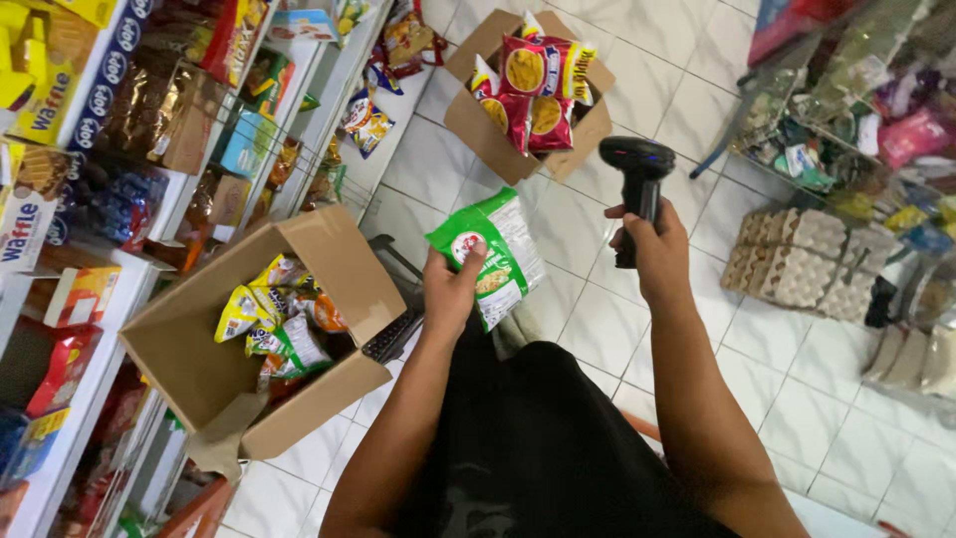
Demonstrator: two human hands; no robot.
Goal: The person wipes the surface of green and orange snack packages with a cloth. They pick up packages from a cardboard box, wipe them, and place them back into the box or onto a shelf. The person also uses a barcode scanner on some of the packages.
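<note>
Above two open snack boxes (261,344), hands gripping one green packet (493,254) and one black scanner (637,179).

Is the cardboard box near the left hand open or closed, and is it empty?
Open and not empty. The cardboard box has its flaps folded outward, and several snack packets lie inside, beside the left hand.

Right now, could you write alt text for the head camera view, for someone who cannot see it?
Seen from above, a person's left hand holds a green and white snack packet while the right hand grips a black handheld scanner beside it. An open cardboard box of snack bags sits at the left by stocked shelves, another box on the white tiled floor ahead.
</note>
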